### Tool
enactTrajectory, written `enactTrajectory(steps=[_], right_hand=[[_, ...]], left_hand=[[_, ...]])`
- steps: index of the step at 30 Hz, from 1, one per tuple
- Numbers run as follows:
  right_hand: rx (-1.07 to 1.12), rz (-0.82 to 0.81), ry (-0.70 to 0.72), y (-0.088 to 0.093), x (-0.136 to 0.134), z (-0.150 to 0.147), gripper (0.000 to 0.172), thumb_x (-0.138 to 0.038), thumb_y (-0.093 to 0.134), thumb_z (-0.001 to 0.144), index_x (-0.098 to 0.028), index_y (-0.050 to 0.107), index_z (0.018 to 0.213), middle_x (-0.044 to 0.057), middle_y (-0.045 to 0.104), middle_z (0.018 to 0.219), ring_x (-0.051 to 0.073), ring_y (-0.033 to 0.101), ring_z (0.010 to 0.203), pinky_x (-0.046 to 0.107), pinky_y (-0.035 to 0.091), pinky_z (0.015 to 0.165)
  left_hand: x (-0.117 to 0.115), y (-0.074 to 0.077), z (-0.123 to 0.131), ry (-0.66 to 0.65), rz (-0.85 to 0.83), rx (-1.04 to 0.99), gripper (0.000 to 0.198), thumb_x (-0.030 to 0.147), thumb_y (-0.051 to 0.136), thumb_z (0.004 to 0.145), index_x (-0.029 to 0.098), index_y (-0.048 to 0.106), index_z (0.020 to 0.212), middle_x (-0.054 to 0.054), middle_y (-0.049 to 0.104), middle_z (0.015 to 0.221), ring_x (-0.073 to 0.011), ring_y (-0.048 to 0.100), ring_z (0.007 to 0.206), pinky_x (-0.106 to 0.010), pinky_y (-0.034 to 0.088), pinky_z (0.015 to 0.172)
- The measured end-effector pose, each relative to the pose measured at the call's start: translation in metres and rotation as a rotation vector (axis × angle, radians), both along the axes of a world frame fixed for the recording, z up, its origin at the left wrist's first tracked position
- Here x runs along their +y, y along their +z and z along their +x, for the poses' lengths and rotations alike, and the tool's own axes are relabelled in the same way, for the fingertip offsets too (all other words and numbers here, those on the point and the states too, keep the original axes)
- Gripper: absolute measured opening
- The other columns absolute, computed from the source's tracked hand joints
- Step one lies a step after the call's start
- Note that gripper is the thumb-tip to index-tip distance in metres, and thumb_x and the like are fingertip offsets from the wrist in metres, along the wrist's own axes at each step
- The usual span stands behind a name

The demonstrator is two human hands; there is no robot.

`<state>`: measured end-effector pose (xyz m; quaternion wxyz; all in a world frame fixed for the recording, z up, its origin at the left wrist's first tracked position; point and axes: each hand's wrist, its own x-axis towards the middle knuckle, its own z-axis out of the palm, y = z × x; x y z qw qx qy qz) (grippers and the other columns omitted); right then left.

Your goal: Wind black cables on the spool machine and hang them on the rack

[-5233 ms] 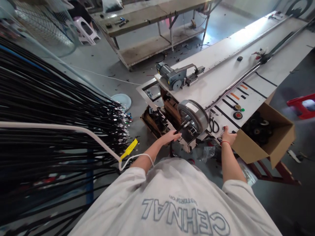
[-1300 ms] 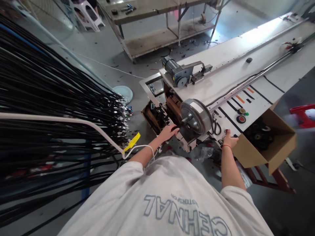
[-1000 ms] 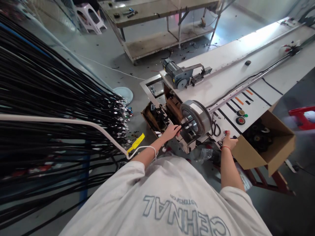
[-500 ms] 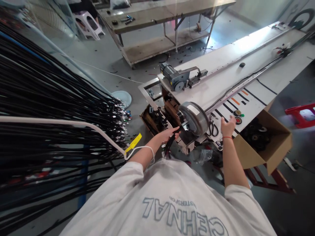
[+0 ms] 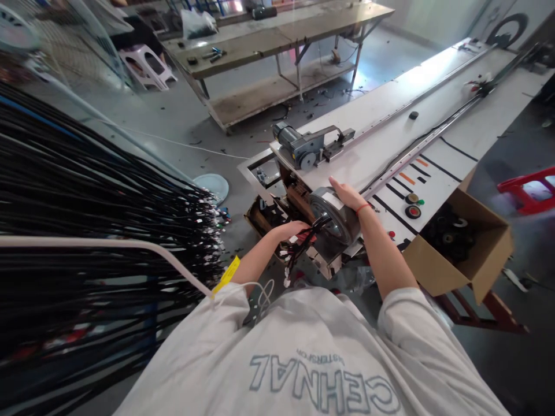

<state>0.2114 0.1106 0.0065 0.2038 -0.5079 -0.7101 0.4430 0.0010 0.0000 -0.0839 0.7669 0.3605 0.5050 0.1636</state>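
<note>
view down over my white t-shirt (image 5: 303, 358). my left hand (image 5: 287, 231) is closed round a bundle of black wires (image 5: 303, 247) with white plug ends, and holds it at the open face of the grey drum (image 5: 342, 224), which stands at the near end of the long white table (image 5: 390, 136). my right hand (image 5: 347, 195) lies flat on top of the drum, fingers straight and close together, gripping nothing. progress, as a judgement: the bundle has been brought to the drum, but its tail hangs loose below my left hand and no finished coil is to be seen, so the work at the drum looks begun rather than done; whether the wire ends are caught inside the drum cannot be told. on the table behind the drum sits a grey motor unit (image 5: 299, 149), and to the right of the drum are a green button (image 5: 411, 198) and a red button (image 5: 413, 211) among black line markings. a cardboard box (image 5: 477, 260) with black rolls (image 5: 446, 231) in it hangs off the table's near edge. to my left a rack of many black cables (image 5: 108, 196) reaches toward the drum, with a white rail (image 5: 108, 245) and a yellow tag (image 5: 226, 275). beyond, on the littered grey floor (image 5: 173, 115), stand a wooden workbench (image 5: 269, 40), a pale plastic stool (image 5: 145, 63) and a red stool (image 5: 526, 188).
</note>
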Motion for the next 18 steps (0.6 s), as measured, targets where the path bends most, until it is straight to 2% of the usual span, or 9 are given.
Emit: enactTrajectory(steps=[3, 6, 7, 9, 11, 14, 16, 18], right_hand=[[0.31, -0.072, -0.207, -0.022, -0.057, 0.043, 0.078, -0.078, 0.029, 0.083, -0.015, 0.072, 0.095, 0.007, 0.07, 0.086, 0.026, 0.062, 0.097, 0.037, 0.044, 0.095], [0.397, -0.251, -0.374, -0.042, -0.093, 0.066, 0.08, -0.081, 0.027, 0.08, -0.016, 0.073, 0.088, 0.008, 0.068, 0.075, 0.026, 0.064, 0.087, 0.039, 0.048, 0.088], [0.393, -0.288, -0.391, -0.045, -0.094, 0.067, 0.077, -0.081, 0.031, 0.079, -0.017, 0.073, 0.086, 0.008, 0.067, 0.073, 0.026, 0.064, 0.083, 0.039, 0.048, 0.087], [0.396, -0.315, -0.388, -0.041, -0.077, 0.058, 0.069, -0.077, 0.04, 0.08, -0.016, 0.073, 0.084, 0.007, 0.066, 0.07, 0.024, 0.063, 0.077, 0.039, 0.048, 0.086], [0.376, -0.302, -0.365, -0.028, -0.046, 0.042, 0.065, -0.072, 0.042, 0.082, -0.015, 0.073, 0.084, 0.005, 0.066, 0.07, 0.021, 0.061, 0.071, 0.037, 0.048, 0.084], [0.182, -0.217, -0.255, -0.009, -0.015, 0.02, 0.063, -0.068, 0.045, 0.084, -0.011, 0.07, 0.08, 0.003, 0.061, 0.061, 0.019, 0.055, 0.064, 0.033, 0.048, 0.077], [0.138, -0.113, -0.197, -0.008, -0.02, 0.018, 0.061, -0.068, 0.045, 0.084, -0.012, 0.067, 0.073, 0.001, 0.056, 0.057, 0.018, 0.052, 0.062, 0.031, 0.046, 0.073], [0.151, -0.015, -0.223, -0.019, -0.042, 0.029, 0.061, -0.066, 0.036, 0.088, -0.015, 0.062, 0.067, 0.001, 0.054, 0.058, 0.017, 0.05, 0.061, 0.029, 0.045, 0.069]], left_hand=[[-0.003, 0.007, 0.002, -0.024, 0.024, 0.008, 0.029, 0.042, 0.065, 0.077, 0.014, 0.068, 0.077, -0.007, 0.074, 0.077, -0.0211, 0.069, 0.074, -0.03, 0.053, 0.073], [-0.011, 0.01, 0.007, 0.065, 0.022, -0.005, 0.028, 0.044, 0.063, 0.08, 0.017, 0.062, 0.082, -0.004, 0.073, 0.081, -0.0185, 0.068, 0.079, -0.029, 0.053, 0.073], [-0.013, 0.011, 0.01, 0.081, 0.028, 0.001, 0.027, 0.044, 0.063, 0.08, 0.017, 0.059, 0.083, -0.003, 0.072, 0.083, -0.0176, 0.068, 0.08, -0.028, 0.053, 0.073], [-0.014, 0.014, 0.015, 0.062, 0.029, 0.048, 0.029, 0.046, 0.065, 0.08, 0.018, 0.056, 0.083, -0.002, 0.071, 0.082, -0.0161, 0.067, 0.079, -0.027, 0.052, 0.072], [-0.01, 0.017, 0.021, 0.014, 0.019, 0.111, 0.033, 0.049, 0.065, 0.079, 0.018, 0.055, 0.083, 0.0, 0.068, 0.076, -0.0149, 0.065, 0.073, -0.026, 0.051, 0.068], [0.002, 0.025, 0.026, -0.089, 0.052, 0.127, 0.039, 0.055, 0.062, 0.078, 0.017, 0.057, 0.086, 0.002, 0.063, 0.067, -0.0133, 0.061, 0.064, -0.024, 0.048, 0.062], [0.01, 0.031, 0.028, -0.198, 0.145, 0.15, 0.047, 0.062, 0.057, 0.078, 0.016, 0.058, 0.085, 0.001, 0.062, 0.065, -0.0129, 0.058, 0.06, -0.023, 0.044, 0.057], [0.014, 0.038, 0.03, -0.321, 0.287, 0.256, 0.053, 0.068, 0.051, 0.079, 0.015, 0.058, 0.082, 0.001, 0.062, 0.062, -0.0131, 0.056, 0.057, -0.023, 0.04, 0.054]])
